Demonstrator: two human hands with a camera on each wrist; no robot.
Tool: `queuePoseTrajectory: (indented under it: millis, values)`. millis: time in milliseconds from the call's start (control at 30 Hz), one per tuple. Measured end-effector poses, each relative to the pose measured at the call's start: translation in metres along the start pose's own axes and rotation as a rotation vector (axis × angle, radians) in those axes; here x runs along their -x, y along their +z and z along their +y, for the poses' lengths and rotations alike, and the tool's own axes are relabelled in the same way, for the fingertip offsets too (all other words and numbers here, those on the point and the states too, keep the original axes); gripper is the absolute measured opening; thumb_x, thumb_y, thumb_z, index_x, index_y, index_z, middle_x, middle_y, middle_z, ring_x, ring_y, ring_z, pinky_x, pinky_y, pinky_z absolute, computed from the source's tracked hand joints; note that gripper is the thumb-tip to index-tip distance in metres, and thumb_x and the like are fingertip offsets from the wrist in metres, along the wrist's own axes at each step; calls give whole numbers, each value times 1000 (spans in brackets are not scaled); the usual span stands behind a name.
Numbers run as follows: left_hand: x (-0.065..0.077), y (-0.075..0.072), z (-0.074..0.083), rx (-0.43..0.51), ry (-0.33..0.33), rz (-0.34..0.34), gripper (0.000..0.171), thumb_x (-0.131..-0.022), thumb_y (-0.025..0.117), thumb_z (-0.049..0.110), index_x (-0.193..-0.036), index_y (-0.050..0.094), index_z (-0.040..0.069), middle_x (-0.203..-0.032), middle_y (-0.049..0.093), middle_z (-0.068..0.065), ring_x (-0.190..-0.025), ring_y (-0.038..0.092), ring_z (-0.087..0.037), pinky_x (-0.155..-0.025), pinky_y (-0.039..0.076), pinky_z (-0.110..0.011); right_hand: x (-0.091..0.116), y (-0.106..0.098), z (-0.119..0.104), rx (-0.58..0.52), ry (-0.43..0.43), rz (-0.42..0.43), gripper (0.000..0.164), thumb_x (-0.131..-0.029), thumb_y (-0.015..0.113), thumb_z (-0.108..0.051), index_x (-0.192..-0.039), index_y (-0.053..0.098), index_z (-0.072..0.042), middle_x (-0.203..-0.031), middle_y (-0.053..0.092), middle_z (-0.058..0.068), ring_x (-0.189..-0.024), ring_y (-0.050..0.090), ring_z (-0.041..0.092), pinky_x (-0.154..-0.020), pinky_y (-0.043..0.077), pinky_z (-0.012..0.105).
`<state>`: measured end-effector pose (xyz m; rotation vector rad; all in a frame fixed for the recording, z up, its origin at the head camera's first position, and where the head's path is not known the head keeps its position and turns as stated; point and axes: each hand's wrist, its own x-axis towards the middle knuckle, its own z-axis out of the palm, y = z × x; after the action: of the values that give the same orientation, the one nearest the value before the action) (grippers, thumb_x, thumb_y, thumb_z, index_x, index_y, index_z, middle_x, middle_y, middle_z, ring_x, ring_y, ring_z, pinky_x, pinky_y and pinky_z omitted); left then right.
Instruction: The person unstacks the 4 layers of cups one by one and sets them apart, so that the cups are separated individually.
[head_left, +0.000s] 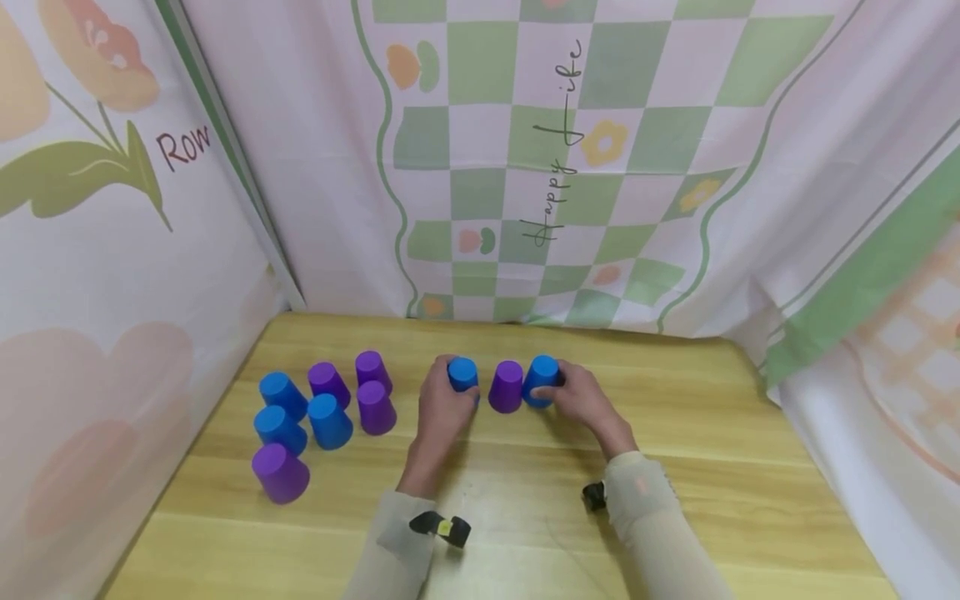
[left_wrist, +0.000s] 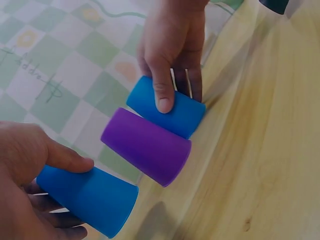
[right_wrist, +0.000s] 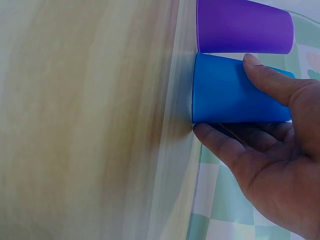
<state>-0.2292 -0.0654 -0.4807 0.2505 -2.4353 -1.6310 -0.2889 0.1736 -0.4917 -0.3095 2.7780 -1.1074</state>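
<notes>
Three upside-down cups stand in a short row at the back middle of the table. My left hand (head_left: 441,400) grips the blue cup at the row's left end (head_left: 463,374), thumb on its near side and fingers behind. My right hand (head_left: 583,398) holds the blue cup at the right end (head_left: 542,379) between thumb and fingers. Between them stands a purple cup (head_left: 507,387), which neither hand touches. In the left wrist view, the right-hand blue cup (left_wrist: 162,107) is close beside the purple cup (left_wrist: 147,146), and the left-hand blue cup (left_wrist: 92,200) is a little apart from it.
To the left on the wooden table (head_left: 525,517) stand several more upside-down cups, among them a purple cup (head_left: 281,472) nearest the front and a blue cup (head_left: 330,421). A checked curtain (head_left: 540,167) hangs behind the table's back edge. Black straps (head_left: 442,527) sit at both wrists.
</notes>
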Motion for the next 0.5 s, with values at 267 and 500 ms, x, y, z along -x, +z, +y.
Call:
queuePoseTrajectory:
  millis: [267,500]
  values:
    - [2,-6,3,6,21,21,57,-85,80,-3,-137,57,1,-139,64,-21,-135,58,-42,-116,46,-62,0,-1,1,2,6,-3,43,-97,77,-26,-128,65,1,-128,70,25,-119,66,41,-103,55,60]
    - [9,-14,8,1,26,43,57,-86,80,-1,-139,57,2,-142,63,-22,-136,57,-43,-116,45,-62,0,0,1,2,-2,-5,42,-96,78,-27,-125,66,1,-125,71,24,-115,67,40,-102,56,59]
